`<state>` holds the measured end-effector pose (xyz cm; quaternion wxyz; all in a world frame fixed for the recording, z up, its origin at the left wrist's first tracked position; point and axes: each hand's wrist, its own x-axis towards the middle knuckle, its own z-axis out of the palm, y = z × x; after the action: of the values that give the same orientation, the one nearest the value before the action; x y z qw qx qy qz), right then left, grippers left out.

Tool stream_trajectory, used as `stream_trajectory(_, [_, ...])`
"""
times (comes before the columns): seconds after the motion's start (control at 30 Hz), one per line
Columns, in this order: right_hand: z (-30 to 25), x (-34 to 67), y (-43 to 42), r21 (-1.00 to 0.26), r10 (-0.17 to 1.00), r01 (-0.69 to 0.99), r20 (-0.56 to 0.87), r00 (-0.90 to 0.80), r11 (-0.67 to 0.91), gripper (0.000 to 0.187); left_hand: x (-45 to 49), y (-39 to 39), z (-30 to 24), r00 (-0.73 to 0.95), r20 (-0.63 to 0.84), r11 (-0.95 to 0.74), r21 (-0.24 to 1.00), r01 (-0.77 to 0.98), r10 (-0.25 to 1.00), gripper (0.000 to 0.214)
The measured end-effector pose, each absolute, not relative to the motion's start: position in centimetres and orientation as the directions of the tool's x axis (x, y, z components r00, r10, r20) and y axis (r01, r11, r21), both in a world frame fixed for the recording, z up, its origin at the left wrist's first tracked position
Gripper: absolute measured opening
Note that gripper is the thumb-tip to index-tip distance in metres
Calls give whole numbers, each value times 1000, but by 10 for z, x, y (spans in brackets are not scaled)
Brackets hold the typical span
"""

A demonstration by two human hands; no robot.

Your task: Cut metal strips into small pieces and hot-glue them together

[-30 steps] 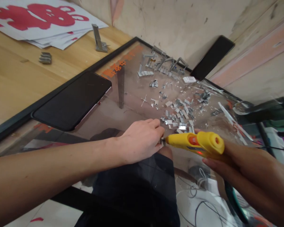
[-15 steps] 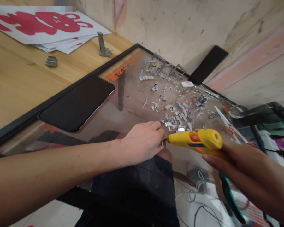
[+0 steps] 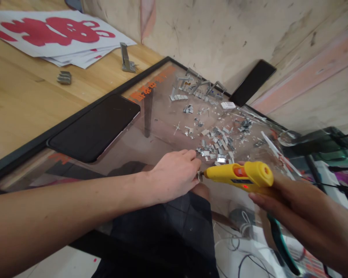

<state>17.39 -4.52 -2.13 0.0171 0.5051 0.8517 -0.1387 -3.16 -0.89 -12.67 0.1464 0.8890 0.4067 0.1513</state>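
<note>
A yellow hot glue gun (image 3: pixel 237 173) with a lit red light is gripped in my right hand (image 3: pixel 271 195), its nozzle pointing left. Closed fingers of my left hand (image 3: pixel 176 173) pinch a small greyish piece (image 3: pixel 200 177), mostly hidden behind them. The nozzle tip is at that piece; whether they touch I cannot tell. Just beyond both hands, many small silvery cut pieces (image 3: pixel 217 143) lie scattered on the glass tabletop (image 3: pixel 162 135).
A large black phone (image 3: pixel 95 127) lies at the left, and another phone (image 3: pixel 253 83) leans on the wall. Small grey frames (image 3: pixel 201 85) stand at the back. Printed sheets (image 3: pixel 60 34) rest on the wooden table (image 3: pixel 23 100). Cables (image 3: pixel 243 258) hang below right.
The view has shifted very slightly. The glue gun's nozzle remains by the piece in my left hand, and both hands keep nearly the same pose.
</note>
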Motion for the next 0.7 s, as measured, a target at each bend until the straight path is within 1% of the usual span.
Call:
stream_trajectory(0.07, [-23,173,-44,-206,868,881,-183,-462,426,22,-31,-9,-127,622,148,-624,382,681,769,18])
stream_trajectory(0.17, [-24,171,-43,-219,867,888,-216,-449,405,25,-31,-9,-126,620,146,-622,383,683,771,18])
stream_trajectory(0.33, [-22,173,-44,-236,834,860,-230,-501,452,25,-31,-9,-127,624,155,-629,381,678,766,17])
stream_trajectory(0.5, [-20,176,-45,-202,849,865,-185,-494,460,26,-31,-8,-131,624,176,-638,373,673,761,16])
stream_trajectory(0.63, [-20,173,-45,-175,841,858,-179,-510,483,23,-32,-8,-132,622,180,-637,379,671,762,17])
stream_trajectory(0.7, [-20,170,-46,-149,861,866,-116,-495,478,22,-32,-8,-131,621,182,-637,380,671,762,17])
